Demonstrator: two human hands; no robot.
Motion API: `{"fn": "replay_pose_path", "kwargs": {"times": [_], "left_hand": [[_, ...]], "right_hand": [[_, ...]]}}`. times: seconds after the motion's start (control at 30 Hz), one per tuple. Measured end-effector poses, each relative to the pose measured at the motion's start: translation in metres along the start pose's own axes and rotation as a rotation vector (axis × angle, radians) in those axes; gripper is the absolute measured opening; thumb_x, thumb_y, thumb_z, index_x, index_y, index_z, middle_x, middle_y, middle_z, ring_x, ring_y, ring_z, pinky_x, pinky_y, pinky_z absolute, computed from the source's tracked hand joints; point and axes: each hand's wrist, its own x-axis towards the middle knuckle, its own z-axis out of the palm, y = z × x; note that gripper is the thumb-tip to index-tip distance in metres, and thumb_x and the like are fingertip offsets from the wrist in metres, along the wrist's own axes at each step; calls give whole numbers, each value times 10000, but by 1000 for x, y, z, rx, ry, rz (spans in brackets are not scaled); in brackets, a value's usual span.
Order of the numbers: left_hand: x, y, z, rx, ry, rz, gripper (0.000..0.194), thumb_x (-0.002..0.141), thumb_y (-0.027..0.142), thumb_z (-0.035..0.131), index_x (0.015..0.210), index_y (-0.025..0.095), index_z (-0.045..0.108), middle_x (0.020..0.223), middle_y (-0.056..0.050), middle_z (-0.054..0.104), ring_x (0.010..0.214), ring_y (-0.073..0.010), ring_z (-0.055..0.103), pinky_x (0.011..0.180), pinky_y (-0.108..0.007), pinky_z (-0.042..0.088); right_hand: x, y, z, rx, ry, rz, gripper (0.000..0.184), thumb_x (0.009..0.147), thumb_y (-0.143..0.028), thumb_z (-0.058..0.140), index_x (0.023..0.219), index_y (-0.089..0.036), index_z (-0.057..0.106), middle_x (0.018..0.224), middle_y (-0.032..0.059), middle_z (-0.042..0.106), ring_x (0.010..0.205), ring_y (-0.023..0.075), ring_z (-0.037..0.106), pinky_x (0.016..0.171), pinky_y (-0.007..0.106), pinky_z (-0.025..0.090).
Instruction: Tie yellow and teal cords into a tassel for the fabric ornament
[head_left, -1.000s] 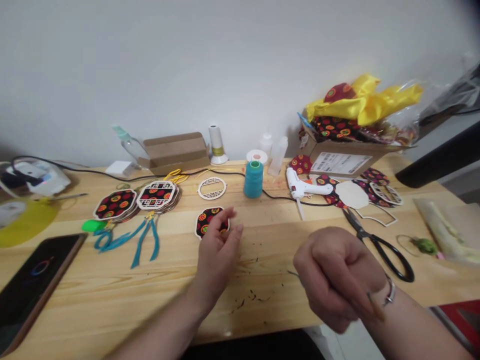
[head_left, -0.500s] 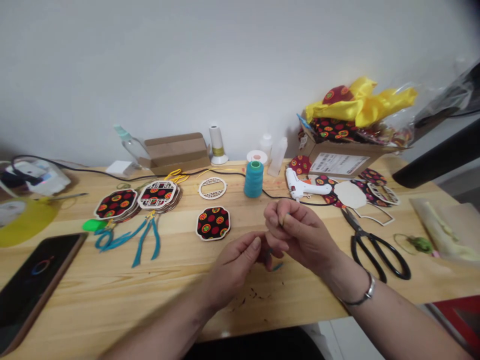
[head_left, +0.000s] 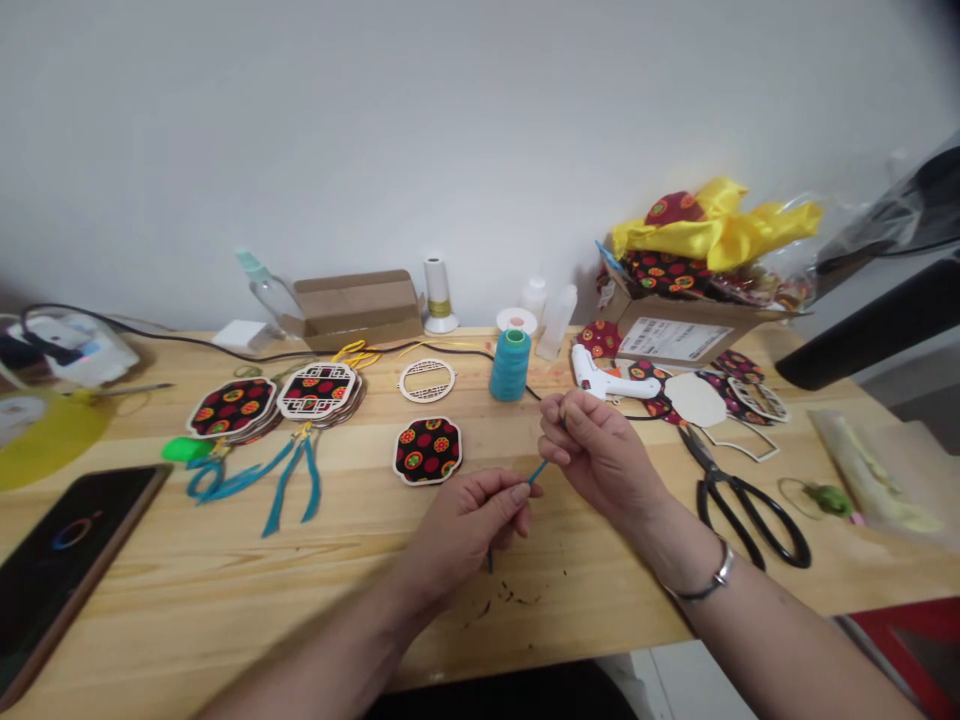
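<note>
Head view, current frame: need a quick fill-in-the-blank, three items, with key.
1. A thin blue strip shows between the left hand and the right hand; the bracelet circles the ____ wrist.
2. In the picture, the teal thread spool stands to the ____ of the glue gun.
3. The scissors have handles coloured ____.

Missing: right; left; black.

Strand (head_left: 537,472), blue. Thread cone (head_left: 510,370), teal, green at the top. Fabric panel (head_left: 427,452), black with dark red discs and orange-and-yellow flowers, cream-edged. Glue gun (head_left: 615,384), white. Scissors (head_left: 718,474), black-handled. Bunched cloth (head_left: 724,238), bright yellow. Bench (head_left: 330,610), pale yellow-brown, wood-grained.
</note>
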Motion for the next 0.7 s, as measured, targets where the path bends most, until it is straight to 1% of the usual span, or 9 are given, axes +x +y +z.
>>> {"fn": "replay_pose_path", "kwargs": {"times": [0.13,0.23,0.3,0.4,0.47,0.53,0.6,0.7], "left_hand": [[1,-1,-1,-1,7,9,206,764,323,607,759,124,660,571,6,592,431,-36,372,425,-178,240],[1,0,-1,-66,22,33,185,761,297,613,738,117,651,593,-12,622,448,-41,438,442,-169,297],[1,2,-1,-155,41,37,168,757,283,616,727,119,636,605,-20,635,441,-47,468,427,-164,312],[1,4,-2,-274,69,32,155,740,272,634,699,125,607,599,-20,639,399,-47,478,357,-147,265],[2,6,-3,-329,69,28,147,734,260,642,693,125,600,587,-14,636,367,-38,463,324,-134,225],[2,7,-4,-368,64,23,131,737,239,641,695,120,604,582,-13,635,357,-31,458,314,-122,218],[3,8,-6,-400,65,15,115,740,215,639,698,111,612,588,-21,641,369,-32,472,316,-114,237],[4,8,-7,-428,92,-9,99,748,180,630,695,98,622,645,-62,675,438,-57,543,351,-118,316]], "right_hand": [[2,0,-1,-26,29,-27,115,754,-225,644,689,-155,580,749,-19,509,495,34,305,463,176,346],[3,0,-4,-54,54,-47,116,756,-236,643,692,-159,584,774,-22,529,490,31,329,521,201,415],[4,0,-5,-76,71,-59,120,758,-243,641,692,-163,582,779,-23,548,509,36,391,602,235,463],[5,1,-7,-132,96,-75,125,764,-254,632,694,-167,576,729,-18,574,610,76,516,689,273,481],[5,1,-9,-188,125,-82,141,763,-276,629,693,-167,573,693,-13,586,661,102,553,694,283,481],[6,2,-11,-256,179,-93,166,751,-303,638,684,-167,570,679,-14,589,666,107,552,684,282,477],[6,3,-14,-324,251,-105,180,727,-317,658,677,-168,571,679,-21,580,653,96,534,667,265,468],[8,4,-18,-391,334,-122,180,694,-316,689,677,-173,582,679,-31,562,632,80,507,637,236,445]]}}
